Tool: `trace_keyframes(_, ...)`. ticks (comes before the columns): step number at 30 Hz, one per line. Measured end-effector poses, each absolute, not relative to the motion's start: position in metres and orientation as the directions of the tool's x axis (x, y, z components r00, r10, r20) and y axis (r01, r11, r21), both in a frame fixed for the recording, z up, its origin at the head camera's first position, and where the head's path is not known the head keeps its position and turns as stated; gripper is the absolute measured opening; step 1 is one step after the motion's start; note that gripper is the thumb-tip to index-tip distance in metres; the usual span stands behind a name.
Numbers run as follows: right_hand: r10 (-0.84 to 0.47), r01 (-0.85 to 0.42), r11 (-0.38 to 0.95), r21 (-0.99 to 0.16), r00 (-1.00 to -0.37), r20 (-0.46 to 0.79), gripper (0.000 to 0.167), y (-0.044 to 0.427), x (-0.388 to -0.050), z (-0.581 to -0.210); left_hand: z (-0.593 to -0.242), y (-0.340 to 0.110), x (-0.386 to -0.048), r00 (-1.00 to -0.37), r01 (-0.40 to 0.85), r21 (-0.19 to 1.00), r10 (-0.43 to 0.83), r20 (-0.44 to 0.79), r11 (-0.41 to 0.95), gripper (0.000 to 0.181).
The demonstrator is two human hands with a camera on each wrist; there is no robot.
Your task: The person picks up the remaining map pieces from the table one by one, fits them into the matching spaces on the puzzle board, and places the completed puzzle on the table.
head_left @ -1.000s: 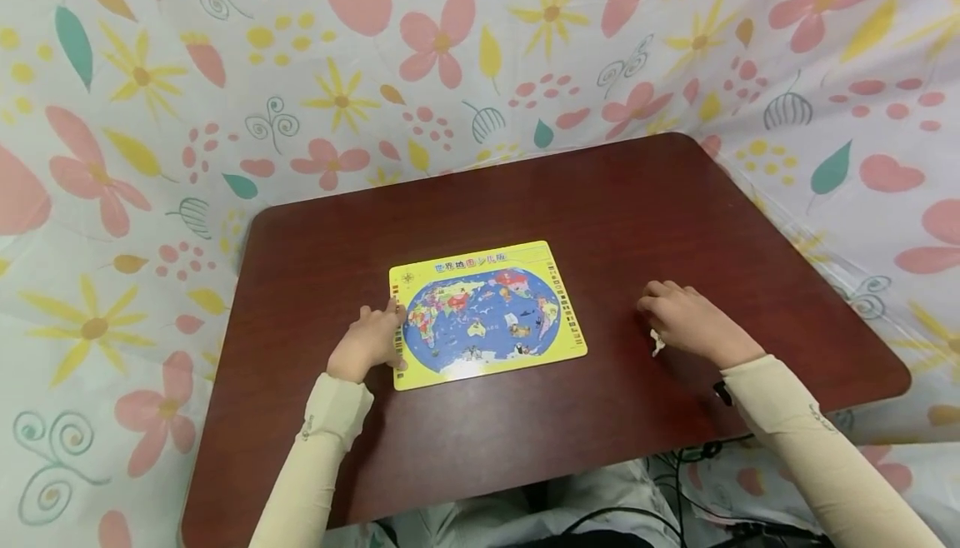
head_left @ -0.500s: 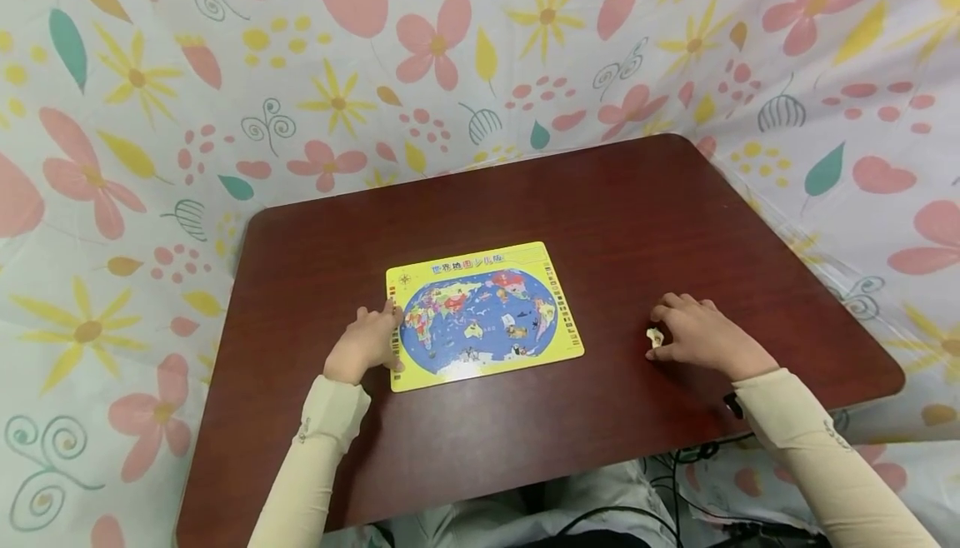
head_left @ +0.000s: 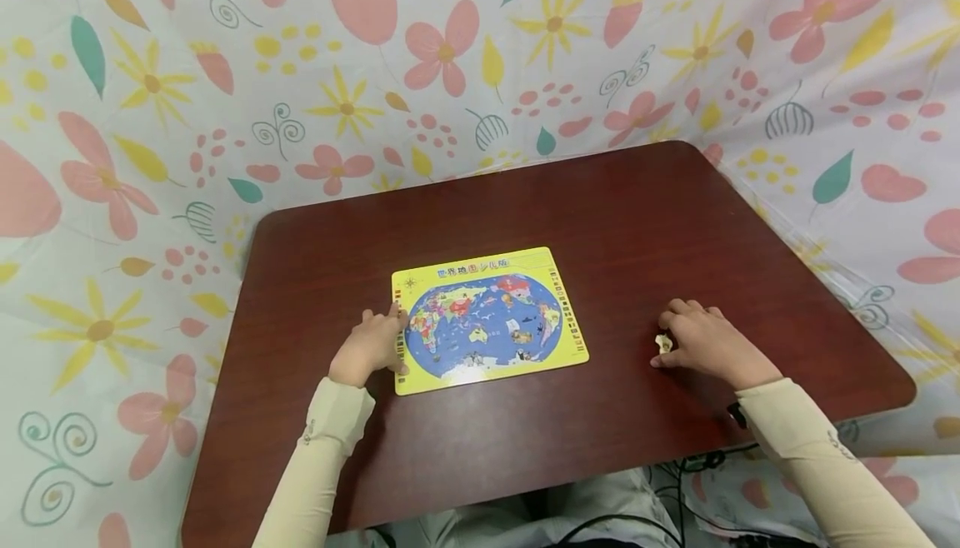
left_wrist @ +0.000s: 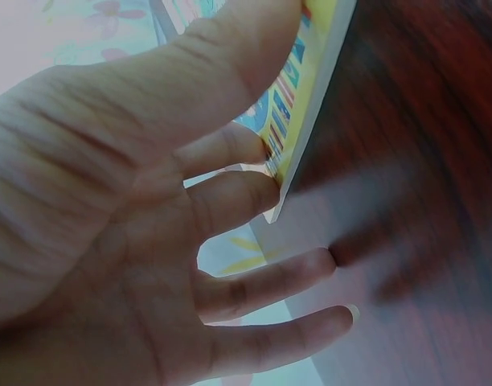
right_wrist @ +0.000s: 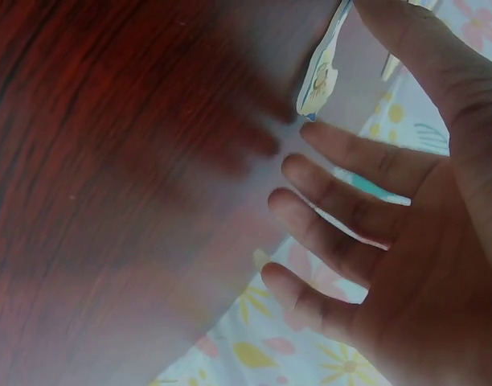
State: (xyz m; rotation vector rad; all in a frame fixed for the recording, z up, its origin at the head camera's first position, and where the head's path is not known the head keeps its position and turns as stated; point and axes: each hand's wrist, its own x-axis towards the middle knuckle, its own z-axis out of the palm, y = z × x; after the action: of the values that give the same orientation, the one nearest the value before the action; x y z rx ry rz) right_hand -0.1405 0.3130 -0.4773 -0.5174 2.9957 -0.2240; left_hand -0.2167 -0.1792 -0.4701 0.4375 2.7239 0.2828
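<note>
A yellow-bordered world map puzzle board [head_left: 491, 323] lies flat on the brown table. My left hand [head_left: 367, 346] rests at its left edge, fingers spread and fairly straight. In the left wrist view the thumb and nearer fingertips touch the board's border [left_wrist: 314, 104], while the other fingertips lie past its corner. To the right of the board, my right hand [head_left: 712, 341] holds a small cream puzzle piece [head_left: 663, 344] between thumb and index finger, low over the tabletop. The right wrist view shows that piece [right_wrist: 320, 76] nearly edge-on, its far end hidden by the thumb; the other fingers hang loose.
The brown table [head_left: 480, 206] has rounded corners, and a floral curtain [head_left: 450, 73] hangs behind and beside it. Black cables [head_left: 667, 490] run below the front edge, near the seated person's legs. Dark flecks and marks dot the map's ocean.
My right hand has shifted slightly right and turned, so the puzzle piece it partly covered now shows between thumb and index finger. The left hand and board stay put; the head view shifts a little.
</note>
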Motion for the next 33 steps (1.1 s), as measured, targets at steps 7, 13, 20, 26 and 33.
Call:
trace_keyframes(7,-0.371,-0.364,0.922,-0.133,-0.928,-0.035,0.036,0.313,-0.143,-0.475,-0.467,-0.18,-0.217,-0.89,0.263,0.247,0.333,-0.311,0.933,0.096)
trace_keyframes(13,-0.427,-0.427,0.9,-0.088,-0.904,0.017,0.035,0.308,-0.148,-0.475,-0.466,-0.178,-0.219,-0.889,0.276,0.236,0.341,-0.306,0.932,0.096)
trace_keyframes(20,-0.446,-0.449,0.89,-0.077,-0.894,0.045,0.027,0.298,-0.157,-0.474,-0.467,-0.177,-0.219,-0.886,0.271,0.248,0.342,-0.313,0.93,0.096)
trace_keyframes(26,-0.505,-0.511,0.858,-0.051,-0.858,0.091,0.024,0.28,-0.17,-0.472,-0.466,-0.178,-0.219,-0.892,0.272,0.239,0.338,-0.302,0.932,0.093)
trace_keyframes(33,-0.549,-0.557,0.828,-0.062,-0.829,0.107,0.026,0.262,-0.179,-0.473,-0.472,-0.18,-0.216,-0.895,0.265,0.251,0.335,-0.295,0.931,0.093)
